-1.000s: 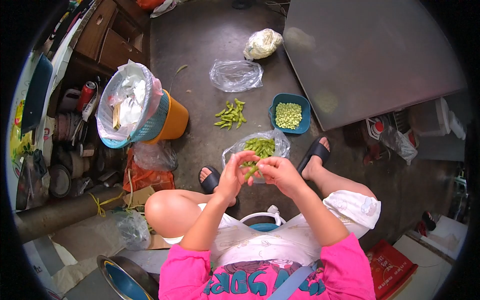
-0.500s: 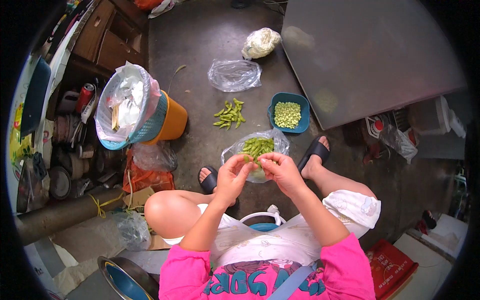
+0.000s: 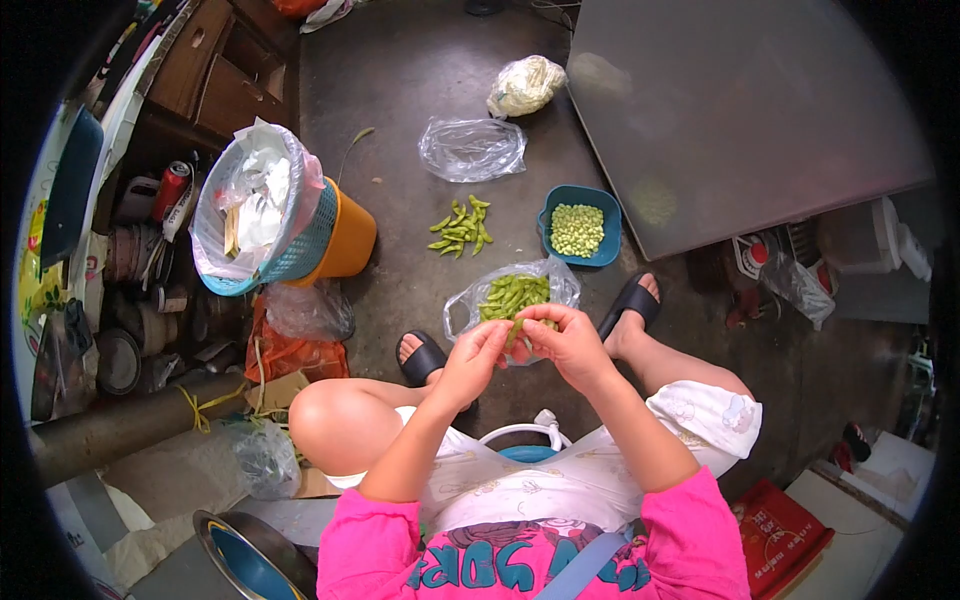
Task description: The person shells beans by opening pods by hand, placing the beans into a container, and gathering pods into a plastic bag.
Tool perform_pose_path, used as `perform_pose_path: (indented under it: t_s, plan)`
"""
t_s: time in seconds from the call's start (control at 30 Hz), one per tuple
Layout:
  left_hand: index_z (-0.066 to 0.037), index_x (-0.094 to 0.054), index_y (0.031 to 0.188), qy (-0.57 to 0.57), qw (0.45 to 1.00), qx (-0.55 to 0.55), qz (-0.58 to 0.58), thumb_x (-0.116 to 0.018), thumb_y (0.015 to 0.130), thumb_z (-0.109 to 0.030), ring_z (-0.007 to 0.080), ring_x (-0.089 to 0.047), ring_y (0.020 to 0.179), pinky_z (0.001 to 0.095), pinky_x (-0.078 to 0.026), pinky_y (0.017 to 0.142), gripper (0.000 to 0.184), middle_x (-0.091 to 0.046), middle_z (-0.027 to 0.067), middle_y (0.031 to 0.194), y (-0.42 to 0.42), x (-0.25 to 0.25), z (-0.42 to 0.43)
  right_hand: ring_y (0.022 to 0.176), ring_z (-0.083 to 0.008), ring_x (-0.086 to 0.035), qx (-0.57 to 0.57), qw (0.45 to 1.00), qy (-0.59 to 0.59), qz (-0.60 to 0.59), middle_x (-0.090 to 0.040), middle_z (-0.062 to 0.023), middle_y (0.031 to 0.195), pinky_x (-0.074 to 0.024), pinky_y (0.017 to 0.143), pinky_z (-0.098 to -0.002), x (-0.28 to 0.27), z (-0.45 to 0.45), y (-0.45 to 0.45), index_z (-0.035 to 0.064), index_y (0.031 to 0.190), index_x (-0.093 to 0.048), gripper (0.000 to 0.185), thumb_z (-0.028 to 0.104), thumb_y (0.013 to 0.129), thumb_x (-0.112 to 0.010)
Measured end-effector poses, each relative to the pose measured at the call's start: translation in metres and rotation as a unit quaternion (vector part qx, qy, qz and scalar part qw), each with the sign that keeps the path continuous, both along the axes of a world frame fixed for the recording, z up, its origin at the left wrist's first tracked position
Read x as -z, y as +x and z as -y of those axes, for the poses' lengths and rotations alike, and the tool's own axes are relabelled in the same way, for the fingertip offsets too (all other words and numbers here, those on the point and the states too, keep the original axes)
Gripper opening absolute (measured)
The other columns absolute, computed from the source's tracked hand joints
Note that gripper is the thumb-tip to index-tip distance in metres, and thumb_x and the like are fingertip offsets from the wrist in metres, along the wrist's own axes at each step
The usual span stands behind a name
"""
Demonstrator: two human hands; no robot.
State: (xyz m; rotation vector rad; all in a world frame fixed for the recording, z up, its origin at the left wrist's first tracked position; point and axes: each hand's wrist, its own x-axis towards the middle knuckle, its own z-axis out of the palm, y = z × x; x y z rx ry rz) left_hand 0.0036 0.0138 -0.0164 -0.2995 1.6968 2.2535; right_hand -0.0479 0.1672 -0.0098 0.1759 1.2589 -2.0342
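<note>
A green soybean pod [image 3: 516,331] is pinched between the fingertips of my left hand [image 3: 477,354] and my right hand [image 3: 563,342], which almost meet. Both hands are closed on it, and my fingers cover part of the pod. Just beyond them, a clear plastic bag [image 3: 566,283] lies spread on the floor with a heap of green pods [image 3: 513,290] in it. A blue bowl [image 3: 605,249] of shelled pale green beans [image 3: 577,231] stands to the right. Farther off, a loose pile of pods [image 3: 462,228] rests on the bare floor.
A lined blue wastebasket [image 3: 320,232] leans over an orange bin [image 3: 347,235] at left. A crumpled clear bag [image 3: 472,148] and a white bagged bundle [image 3: 525,86] lie farther ahead. A large dark panel [image 3: 740,120] fills the upper right. My sandalled feet flank the pods.
My left hand has dropped slightly and turned, its fingers now closer to the right hand. The pod between my fingertips now points more upright. The bowl and piles stay put.
</note>
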Motion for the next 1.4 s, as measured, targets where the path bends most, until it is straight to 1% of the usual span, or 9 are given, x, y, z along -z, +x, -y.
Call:
perform_pose_path:
  t_s: [0.1, 0.2, 0.3, 0.4, 0.5, 0.77, 1.0, 1.17, 1.4]
  plan:
    - [0.000, -0.053, 0.099, 0.005, 0.999, 0.041, -0.023, -0.043, 0.091, -0.023, 0.0084, -0.049, 0.067, 0.0206, -0.040, 0.061, 0.027, -0.054, 0.0027, 0.076, 0.000, 0.003, 0.004, 0.058, -0.0024, -0.043, -0.009, 0.999, 0.028, -0.032, -0.056, 0.0014, 0.072, -0.0353, 0.050, -0.0146, 0.001, -0.001, 0.000, 0.0012, 0.095, -0.060, 0.020, 0.015, 0.080, -0.060]
    - [0.001, -0.055, 0.097, -0.038, 0.999, -0.004, -0.029, -0.048, 0.088, -0.020, 0.0074, -0.047, 0.065, 0.0206, -0.038, 0.057, 0.024, -0.052, 0.0002, 0.073, 0.001, 0.001, 0.000, 0.056, -0.0026, -0.043, -0.011, 0.999, 0.032, -0.039, -0.056, 0.0013, 0.071, -0.0345, 0.049, -0.0144, 0.003, -0.001, 0.000, 0.0007, 0.096, -0.061, 0.021, 0.015, 0.080, -0.060]
    - [0.002, -0.055, 0.095, -0.142, 0.987, -0.015, -0.074, -0.050, 0.086, -0.016, 0.0128, -0.049, 0.065, 0.0240, -0.039, 0.058, 0.020, -0.053, 0.0048, 0.075, 0.000, -0.004, -0.002, 0.054, -0.0027, -0.044, -0.018, 0.998, 0.046, -0.048, -0.056, 0.0014, 0.069, -0.0345, 0.047, -0.0145, 0.002, -0.002, -0.001, 0.0004, 0.096, -0.061, 0.021, 0.015, 0.080, -0.060]
    - [0.002, -0.055, 0.093, -0.290, 0.947, 0.023, -0.140, -0.051, 0.083, -0.012, 0.0213, -0.051, 0.066, 0.0287, -0.040, 0.060, 0.018, -0.053, 0.0112, 0.076, -0.004, -0.017, 0.000, 0.054, -0.0028, -0.045, -0.021, 0.995, 0.078, -0.057, -0.056, 0.0010, 0.069, -0.0350, 0.046, -0.0149, -0.004, -0.001, -0.001, 0.0001, 0.095, -0.061, 0.021, 0.014, 0.080, -0.060]
    - [0.002, -0.055, 0.090, -0.330, 0.931, 0.035, -0.155, -0.051, 0.082, -0.010, 0.0289, -0.051, 0.070, 0.0328, -0.040, 0.062, 0.015, -0.052, 0.0151, 0.078, -0.004, -0.022, 0.000, 0.054, -0.0030, -0.046, -0.025, 0.995, 0.087, -0.050, -0.057, 0.0002, 0.069, -0.0356, 0.046, -0.0154, -0.008, 0.000, -0.001, -0.0005, 0.094, -0.061, 0.020, 0.013, 0.080, -0.060]
    - [0.002, -0.051, 0.087, -0.330, 0.922, 0.044, -0.199, -0.047, 0.083, -0.011, 0.0337, -0.050, 0.074, 0.0368, -0.040, 0.064, 0.014, -0.051, 0.0163, 0.078, 0.003, -0.022, -0.006, 0.052, -0.0062, -0.043, -0.021, 1.000, -0.009, 0.003, -0.056, -0.0041, 0.068, -0.0341, 0.047, -0.0191, 0.000, -0.005, -0.001, -0.0053, 0.087, -0.059, 0.013, 0.000, 0.075, -0.056]
    - [0.001, -0.050, 0.089, -0.330, 0.922, 0.038, -0.201, -0.046, 0.085, -0.014, 0.0350, -0.050, 0.074, 0.0380, -0.040, 0.063, 0.016, -0.051, 0.0170, 0.078, 0.007, -0.019, -0.009, 0.052, -0.0053, -0.045, -0.020, 0.999, 0.026, -0.006, -0.056, -0.0019, 0.066, -0.0357, 0.047, -0.0178, -0.002, -0.003, 0.000, -0.0017, 0.081, -0.060, 0.014, 0.000, 0.068, -0.055]
    - [0.001, -0.049, 0.088, -0.299, 0.941, 0.034, -0.158, -0.042, 0.088, -0.019, 0.0335, -0.050, 0.072, 0.0366, -0.040, 0.062, 0.021, -0.052, 0.0168, 0.077, 0.008, -0.016, -0.010, 0.048, -0.0045, -0.042, -0.001, 1.000, -0.012, 0.025, -0.055, -0.0024, 0.064, -0.0329, 0.044, -0.0179, 0.006, -0.002, 0.002, -0.0025, 0.081, -0.059, 0.016, -0.002, 0.066, -0.054]
    - [0.000, -0.046, 0.084, -0.237, 0.967, 0.045, -0.085, -0.039, 0.090, -0.022, 0.0295, -0.049, 0.068, 0.0344, -0.039, 0.061, 0.024, -0.050, 0.0145, 0.072, 0.011, -0.006, -0.010, 0.048, -0.0068, -0.042, -0.003, 1.000, -0.013, 0.022, -0.053, -0.0038, 0.062, -0.0329, 0.045, -0.0191, 0.010, -0.002, 0.004, -0.0020, 0.080, -0.057, 0.012, -0.002, 0.069, -0.053]
